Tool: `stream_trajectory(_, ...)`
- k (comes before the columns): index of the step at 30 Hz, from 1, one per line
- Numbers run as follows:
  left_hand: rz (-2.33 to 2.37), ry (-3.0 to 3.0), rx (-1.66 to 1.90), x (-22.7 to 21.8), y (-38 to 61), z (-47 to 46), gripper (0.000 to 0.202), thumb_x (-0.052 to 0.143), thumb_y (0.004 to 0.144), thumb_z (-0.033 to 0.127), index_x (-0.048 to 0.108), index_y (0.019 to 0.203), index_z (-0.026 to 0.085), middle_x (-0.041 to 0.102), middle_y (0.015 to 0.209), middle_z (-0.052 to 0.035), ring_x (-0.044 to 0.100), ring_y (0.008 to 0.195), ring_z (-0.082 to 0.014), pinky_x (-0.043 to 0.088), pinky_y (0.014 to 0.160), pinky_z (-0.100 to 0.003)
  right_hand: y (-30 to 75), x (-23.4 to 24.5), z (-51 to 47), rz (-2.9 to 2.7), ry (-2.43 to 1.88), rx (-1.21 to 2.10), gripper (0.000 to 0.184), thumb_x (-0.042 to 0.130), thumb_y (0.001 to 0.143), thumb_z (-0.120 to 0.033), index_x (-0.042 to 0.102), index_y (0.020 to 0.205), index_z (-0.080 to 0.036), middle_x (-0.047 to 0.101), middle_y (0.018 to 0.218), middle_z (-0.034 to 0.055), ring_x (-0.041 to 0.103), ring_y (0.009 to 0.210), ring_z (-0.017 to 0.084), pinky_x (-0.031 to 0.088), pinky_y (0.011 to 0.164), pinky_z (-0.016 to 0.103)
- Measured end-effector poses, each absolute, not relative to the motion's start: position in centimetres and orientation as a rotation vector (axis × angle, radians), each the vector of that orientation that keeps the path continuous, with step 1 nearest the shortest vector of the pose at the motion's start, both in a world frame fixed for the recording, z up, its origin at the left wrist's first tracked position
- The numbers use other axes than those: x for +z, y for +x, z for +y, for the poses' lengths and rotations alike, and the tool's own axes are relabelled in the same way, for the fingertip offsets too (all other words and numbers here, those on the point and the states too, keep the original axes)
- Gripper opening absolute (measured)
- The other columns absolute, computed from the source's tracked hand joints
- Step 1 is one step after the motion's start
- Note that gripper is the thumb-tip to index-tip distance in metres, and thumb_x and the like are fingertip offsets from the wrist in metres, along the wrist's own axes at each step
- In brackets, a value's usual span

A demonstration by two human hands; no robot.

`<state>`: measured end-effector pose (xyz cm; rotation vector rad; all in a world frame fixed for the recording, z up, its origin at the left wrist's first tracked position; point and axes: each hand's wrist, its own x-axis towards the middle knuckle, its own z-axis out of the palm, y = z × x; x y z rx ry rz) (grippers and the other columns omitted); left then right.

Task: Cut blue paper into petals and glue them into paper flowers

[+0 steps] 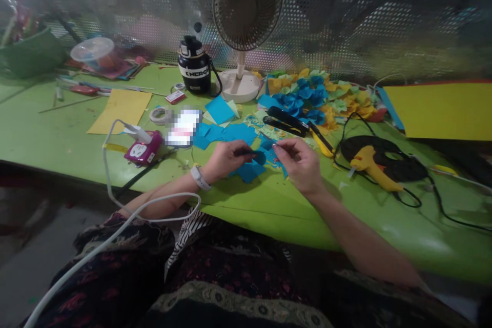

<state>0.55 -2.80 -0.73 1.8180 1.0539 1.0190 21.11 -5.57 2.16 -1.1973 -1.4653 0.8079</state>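
My left hand (227,160), with a white watch on its wrist, is closed around a dark blue paper piece (258,158) that sticks out past the fingertips. Just to its right, my right hand (303,164) has thumb and forefinger pinched together. A small shiny spot shows at that pinch, too small to name. Below and between the hands lie a blue paper square (249,172) and small blue scraps. Behind them, cut blue papers (226,134) are spread out. A black stapler (285,121) lies beyond my right hand, beside a yellow-handled cutter (321,141).
Crumpled blue, yellow and green paper pieces (303,95) are heaped at the back. A fan (241,84) and black bottle (195,74) stand behind. A yellow glue gun (374,168) lies at right. A phone (184,128), tape roll (160,115) and purple power socket (144,149) with cables lie left.
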Motion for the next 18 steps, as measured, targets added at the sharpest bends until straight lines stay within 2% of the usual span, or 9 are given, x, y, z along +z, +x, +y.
stream_trajectory(5,0.987,1.595,1.027,-0.95,0.91,-2.68,0.034,0.069,0.086,0.035,0.066,0.113,0.014,0.077,0.087,-0.008,0.073,0.076,-0.0173,0.059,0.07,-0.03,21.06,2.13,-5.93,-1.586,-1.188,0.819,0.023,0.068,0.086,-0.046,0.067,0.088,-0.024,0.071,0.081,0.0025,0.066,0.074,0.018,0.057,0.073,0.036)
stream_trajectory(8,0.981,1.737,1.056,-0.61,0.89,-2.88,0.037,0.067,0.087,0.029,0.066,0.123,0.018,0.076,0.106,-0.0096,0.073,0.094,-0.0205,0.059,0.085,-0.033,20.78,2.04,-6.24,-1.668,-1.091,0.928,0.02,0.066,0.088,-0.044,0.066,0.089,-0.024,0.075,0.097,0.0055,0.07,0.09,0.021,0.057,0.084,0.039)
stream_trajectory(11,0.937,1.815,1.072,-0.5,0.82,-3.03,0.039,0.064,0.089,0.025,0.066,0.128,0.02,0.072,0.122,-0.0096,0.07,0.11,-0.0227,0.055,0.099,-0.036,20.6,1.92,-6.35,-1.728,-1.065,0.898,0.016,0.065,0.089,-0.039,0.065,0.088,-0.023,0.074,0.113,0.0081,0.069,0.105,0.023,0.054,0.094,0.042)
stream_trajectory(16,0.965,1.67,1.08,-1.13,0.9,-2.87,0.046,0.063,0.089,0.025,0.061,0.135,0.02,0.072,0.121,-0.0092,0.071,0.105,-0.0214,0.058,0.095,-0.036,20.79,1.92,-6.17,-1.624,-1.262,0.627,0.016,0.063,0.09,-0.039,0.063,0.089,-0.023,0.069,0.124,0.0106,0.069,0.087,0.02,0.056,0.083,0.041)
stream_trajectory(18,0.916,1.526,1.076,-1.26,1.02,-2.74,0.044,0.065,0.089,0.026,0.063,0.132,0.019,0.072,0.121,-0.0098,0.07,0.109,-0.0218,0.06,0.093,-0.036,20.87,2.07,-6.13,-1.631,-1.252,0.534,0.015,0.063,0.09,-0.038,0.063,0.086,-0.023,0.068,0.12,0.0107,0.068,0.091,0.021,0.056,0.081,0.04)
